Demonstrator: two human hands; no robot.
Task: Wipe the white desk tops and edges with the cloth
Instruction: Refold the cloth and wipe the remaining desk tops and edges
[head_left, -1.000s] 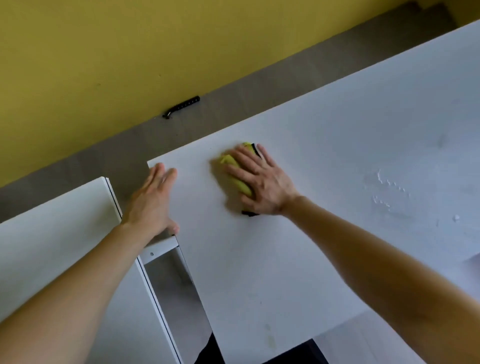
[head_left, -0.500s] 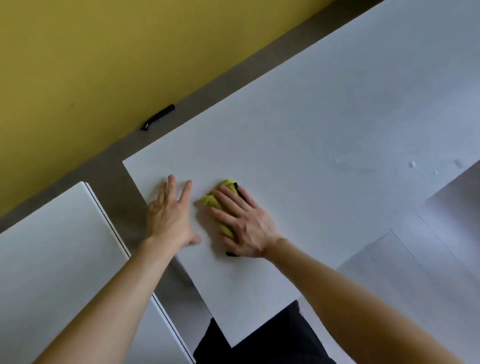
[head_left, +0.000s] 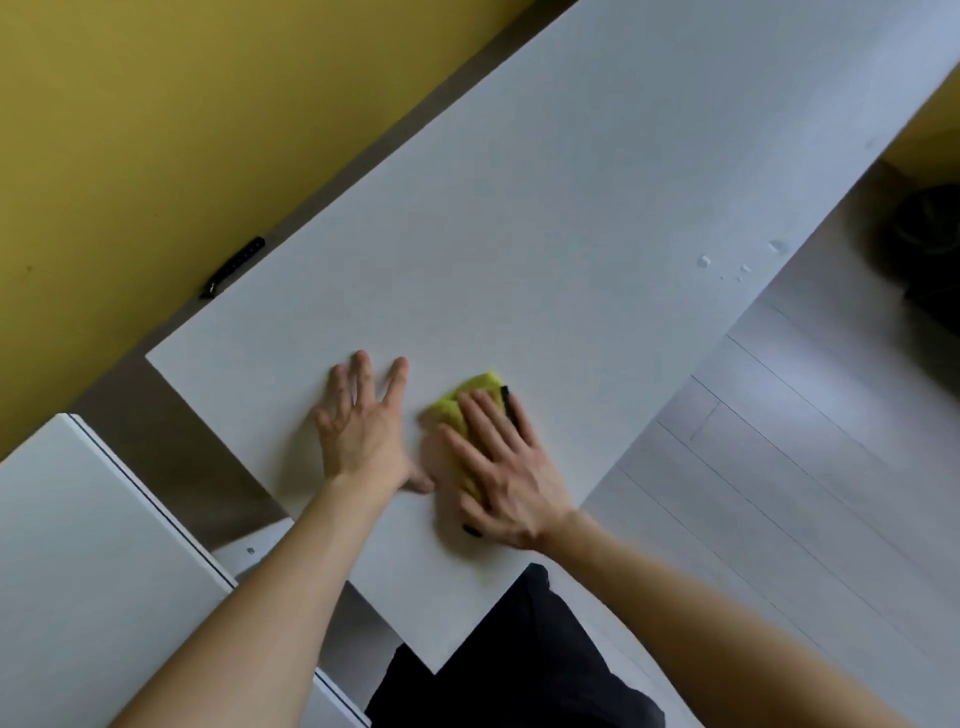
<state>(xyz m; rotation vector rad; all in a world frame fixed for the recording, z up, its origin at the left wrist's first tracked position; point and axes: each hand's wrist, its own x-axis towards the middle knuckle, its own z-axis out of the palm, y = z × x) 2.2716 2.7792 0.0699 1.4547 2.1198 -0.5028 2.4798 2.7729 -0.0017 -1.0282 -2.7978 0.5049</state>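
A long white desk top (head_left: 571, 218) runs from the near corner up to the far right. My right hand (head_left: 506, 470) lies flat with straight fingers on a yellow-green cloth (head_left: 470, 397) with a black edge, pressing it on the desk near the front corner. Most of the cloth is hidden under the hand. My left hand (head_left: 366, 426) rests flat on the desk just left of the cloth, fingers spread. A few water drops (head_left: 705, 261) sit on the top near its right edge.
A second white desk top (head_left: 78, 545) stands at the lower left, with a gap between the two. A yellow wall (head_left: 156, 130) runs behind. A black handle-like piece (head_left: 234, 266) lies on the grey floor strip by the wall. Pale floorboards (head_left: 805, 493) and a dark object (head_left: 930, 249) are at right.
My right hand has slid the cloth toward the desk's near corner. My left hand moved from the left edge further onto the top. The view swung so more of the desk shows.
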